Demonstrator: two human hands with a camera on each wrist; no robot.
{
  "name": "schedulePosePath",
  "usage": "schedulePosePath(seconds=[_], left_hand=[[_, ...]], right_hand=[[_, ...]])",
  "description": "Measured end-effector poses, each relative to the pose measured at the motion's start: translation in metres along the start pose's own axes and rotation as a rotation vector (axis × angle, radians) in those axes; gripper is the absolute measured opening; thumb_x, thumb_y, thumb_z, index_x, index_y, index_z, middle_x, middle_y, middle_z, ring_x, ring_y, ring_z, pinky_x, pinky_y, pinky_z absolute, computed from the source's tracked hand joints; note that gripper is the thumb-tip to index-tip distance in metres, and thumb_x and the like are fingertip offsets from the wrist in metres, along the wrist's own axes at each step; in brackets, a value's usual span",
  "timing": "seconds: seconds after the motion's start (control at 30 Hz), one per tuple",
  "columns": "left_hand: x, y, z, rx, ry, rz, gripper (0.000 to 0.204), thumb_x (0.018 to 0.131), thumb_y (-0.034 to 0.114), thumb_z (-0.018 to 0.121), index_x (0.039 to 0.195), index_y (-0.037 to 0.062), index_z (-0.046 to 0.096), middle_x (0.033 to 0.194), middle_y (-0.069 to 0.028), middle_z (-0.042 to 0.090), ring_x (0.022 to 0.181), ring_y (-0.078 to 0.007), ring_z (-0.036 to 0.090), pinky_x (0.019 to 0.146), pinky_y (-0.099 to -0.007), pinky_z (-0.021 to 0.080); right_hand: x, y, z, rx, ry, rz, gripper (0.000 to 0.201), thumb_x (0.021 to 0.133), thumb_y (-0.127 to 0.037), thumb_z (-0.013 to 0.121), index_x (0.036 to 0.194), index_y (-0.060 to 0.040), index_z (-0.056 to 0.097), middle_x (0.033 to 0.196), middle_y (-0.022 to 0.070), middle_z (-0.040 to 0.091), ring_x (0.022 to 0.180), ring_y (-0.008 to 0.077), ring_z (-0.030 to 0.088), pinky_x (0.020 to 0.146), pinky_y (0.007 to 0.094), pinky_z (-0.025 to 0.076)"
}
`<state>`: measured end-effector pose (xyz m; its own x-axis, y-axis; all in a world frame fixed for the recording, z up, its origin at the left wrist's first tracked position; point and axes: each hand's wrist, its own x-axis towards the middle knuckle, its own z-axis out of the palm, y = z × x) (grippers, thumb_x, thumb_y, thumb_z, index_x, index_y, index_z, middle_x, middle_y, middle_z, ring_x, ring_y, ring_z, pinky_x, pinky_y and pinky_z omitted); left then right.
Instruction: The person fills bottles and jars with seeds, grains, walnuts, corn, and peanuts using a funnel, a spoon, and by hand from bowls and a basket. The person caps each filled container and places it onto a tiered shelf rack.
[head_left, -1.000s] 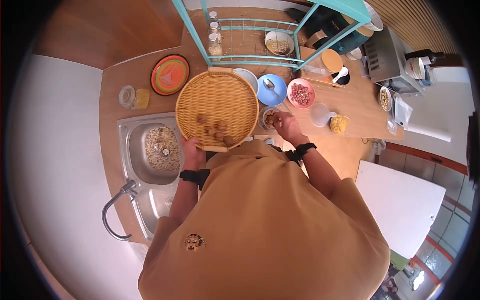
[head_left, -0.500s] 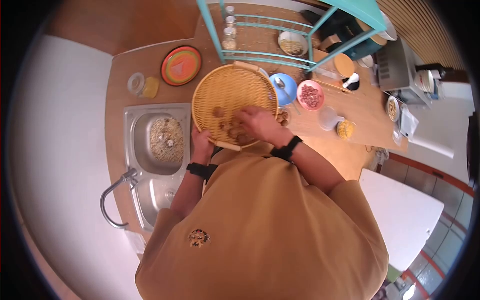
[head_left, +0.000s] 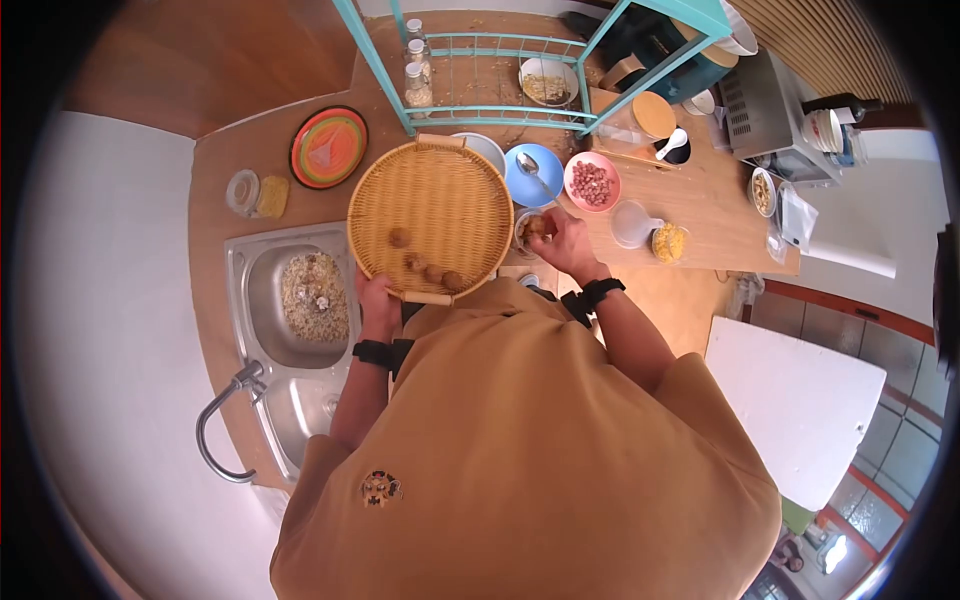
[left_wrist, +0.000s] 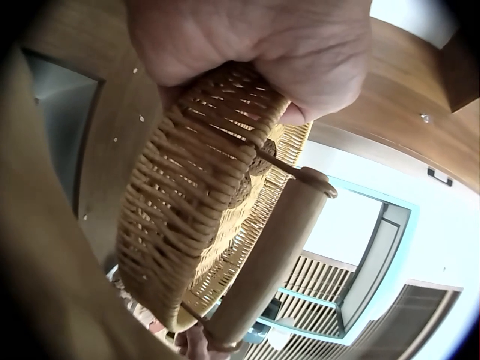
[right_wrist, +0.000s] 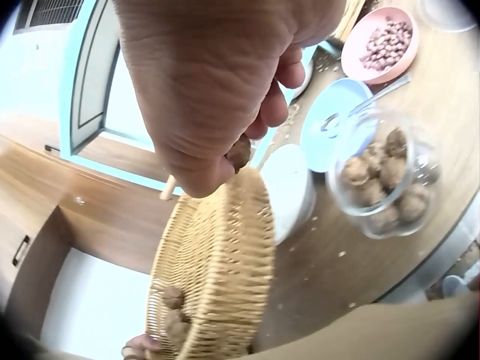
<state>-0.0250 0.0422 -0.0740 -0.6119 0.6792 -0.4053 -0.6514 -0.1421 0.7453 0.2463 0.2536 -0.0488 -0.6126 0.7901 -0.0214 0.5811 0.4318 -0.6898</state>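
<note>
Walnut [right_wrist: 239,152] pinched in right hand [head_left: 562,240] above glass bowl [right_wrist: 386,182], right of wicker tray [head_left: 430,217]; four walnuts lie in the tray. Left hand [head_left: 378,303] grips its near rim on the bench [head_left: 690,215]. Step in hand: transfer, apparently; next, carry leftward over the rim.

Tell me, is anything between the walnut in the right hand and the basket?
Nothing visible. The right hand pinches a walnut just above the basket rim; the glass bowl sits off to the side.
</note>
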Motion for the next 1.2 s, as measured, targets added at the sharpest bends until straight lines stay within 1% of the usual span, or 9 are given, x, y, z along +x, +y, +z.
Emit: schedulePosePath(seconds=[0.2, 0.37, 0.43, 0.53, 0.73, 0.87, 0.93, 1.0, 1.2], left_hand=[[0.006, -0.003, -0.009, -0.002, 0.026, -0.005, 0.058, 0.065, -0.012, 0.038, 0.123, -0.0050, 0.044, 0.117, -0.0167, 0.057, 0.102, -0.0311, 0.062, 0.086, -0.0404, 0.055], [0.005, 0.002, -0.004, -0.019, 0.029, 0.005, 0.061, 0.066, -0.013, 0.038, 0.126, -0.0036, 0.042, 0.118, -0.0158, 0.056, 0.102, -0.0302, 0.062, 0.085, -0.0406, 0.055], [0.004, 0.004, 0.000, -0.019, -0.008, 0.014, 0.064, 0.066, -0.014, 0.037, 0.128, -0.0029, 0.041, 0.119, -0.0152, 0.056, 0.103, -0.0293, 0.061, 0.084, -0.0395, 0.056], [0.006, 0.000, 0.000, 0.034, -0.018, -0.012, 0.065, 0.066, -0.014, 0.038, 0.129, -0.0022, 0.041, 0.119, -0.0152, 0.056, 0.104, -0.0285, 0.061, 0.085, -0.0379, 0.055], [0.001, 0.007, 0.022, 0.003, -0.035, 0.045, 0.066, 0.064, -0.014, 0.037, 0.129, -0.0013, 0.041, 0.120, -0.0152, 0.055, 0.105, -0.0286, 0.061, 0.086, -0.0370, 0.055], [0.002, 0.007, 0.020, -0.057, 0.010, 0.030, 0.065, 0.064, -0.014, 0.039, 0.127, -0.0014, 0.044, 0.120, -0.0145, 0.057, 0.105, -0.0277, 0.061, 0.087, -0.0370, 0.055], [0.005, 0.003, 0.010, -0.061, 0.011, 0.034, 0.065, 0.063, -0.014, 0.039, 0.127, -0.0018, 0.044, 0.120, -0.0146, 0.056, 0.105, -0.0277, 0.061, 0.087, -0.0369, 0.055], [0.004, 0.000, 0.001, -0.063, 0.021, 0.042, 0.065, 0.063, -0.014, 0.039, 0.126, -0.0022, 0.044, 0.120, -0.0147, 0.056, 0.106, -0.0276, 0.061, 0.087, -0.0368, 0.055], [0.006, 0.001, -0.004, -0.046, 0.019, 0.039, 0.065, 0.063, -0.014, 0.039, 0.127, -0.0029, 0.044, 0.121, -0.0151, 0.056, 0.106, -0.0277, 0.061, 0.088, -0.0363, 0.054]], right_hand=[[-0.004, 0.029, 0.016, -0.099, 0.023, 0.115, 0.035, 0.069, -0.022, 0.073, 0.092, 0.0009, 0.060, 0.077, 0.0166, 0.065, 0.072, 0.0324, 0.065, 0.065, 0.0411, 0.053], [0.010, -0.028, 0.004, -0.024, 0.186, -0.002, 0.019, 0.078, -0.010, 0.064, 0.095, -0.0025, 0.062, 0.073, 0.0132, 0.063, 0.068, 0.0297, 0.064, 0.062, 0.0411, 0.052], [0.014, -0.074, 0.005, 0.147, 0.094, -0.167, 0.018, 0.078, -0.008, 0.063, 0.095, -0.0037, 0.062, 0.075, 0.0134, 0.063, 0.069, 0.0311, 0.064, 0.061, 0.0412, 0.052], [0.021, -0.110, 0.025, -0.006, -0.300, -0.459, 0.023, 0.077, -0.021, 0.069, 0.090, -0.0030, 0.064, 0.080, 0.0152, 0.064, 0.075, 0.0355, 0.063, 0.068, 0.0422, 0.052], [0.030, -0.116, 0.040, -0.116, -0.624, -0.430, 0.025, 0.073, -0.023, 0.071, 0.087, -0.0026, 0.066, 0.077, 0.0151, 0.065, 0.073, 0.0349, 0.064, 0.069, 0.0403, 0.052], [0.029, -0.108, 0.021, 0.128, -0.549, -0.283, 0.026, 0.072, -0.026, 0.073, 0.080, -0.0029, 0.067, 0.075, 0.0174, 0.066, 0.071, 0.0339, 0.064, 0.067, 0.0401, 0.053], [0.025, -0.090, 0.006, 0.411, 0.065, -0.031, 0.027, 0.071, -0.026, 0.075, 0.080, -0.0015, 0.067, 0.072, 0.0149, 0.065, 0.065, 0.0302, 0.063, 0.062, 0.0377, 0.052], [0.025, -0.044, 0.005, 0.182, 0.282, 0.060, 0.030, 0.071, -0.027, 0.076, 0.079, -0.0001, 0.065, 0.069, 0.0133, 0.063, 0.061, 0.0287, 0.062, 0.060, 0.0369, 0.051], [0.007, 0.030, 0.026, -0.135, 0.051, 0.063, 0.031, 0.074, -0.025, 0.075, 0.085, 0.0006, 0.063, 0.075, 0.0156, 0.065, 0.066, 0.0299, 0.064, 0.060, 0.0386, 0.052]])
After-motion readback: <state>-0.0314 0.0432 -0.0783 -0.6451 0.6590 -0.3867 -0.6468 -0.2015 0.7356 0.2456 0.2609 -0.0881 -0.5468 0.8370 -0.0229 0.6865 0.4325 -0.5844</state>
